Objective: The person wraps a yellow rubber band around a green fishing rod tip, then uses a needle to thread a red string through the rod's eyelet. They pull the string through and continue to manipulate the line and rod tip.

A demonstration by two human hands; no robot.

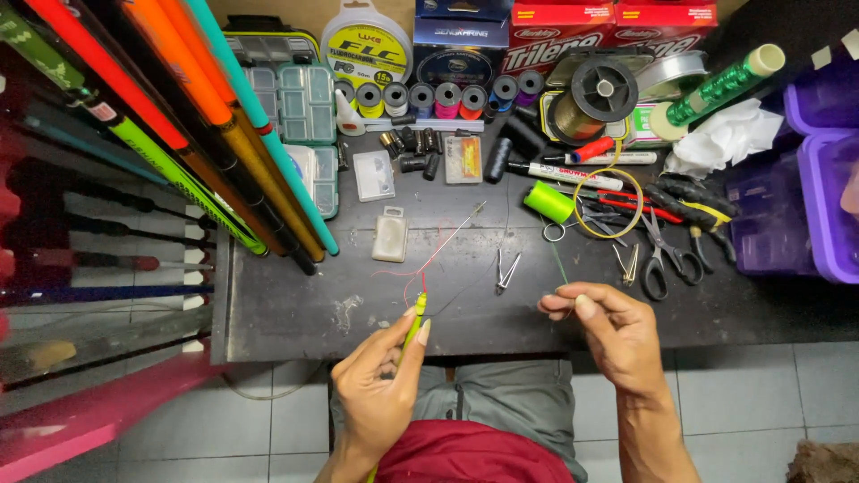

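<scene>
Single head cam, looking straight down, close over dark worktable, lap below

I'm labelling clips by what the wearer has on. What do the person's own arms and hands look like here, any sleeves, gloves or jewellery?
Both hands, left hand and right hand, are bare: no gloves, rings, watch or bracelet visible. Both forearms are bare too, with no sleeves reaching into view. Fingernails look short and unpainted.

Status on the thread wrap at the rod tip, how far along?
Done: red thread is already attached near the yellow-green rod tip. In hand: left hand grips the rod tip; right hand pinches a thin line. Left: loose thread ends trail over the table; clippers lie untouched.
</scene>
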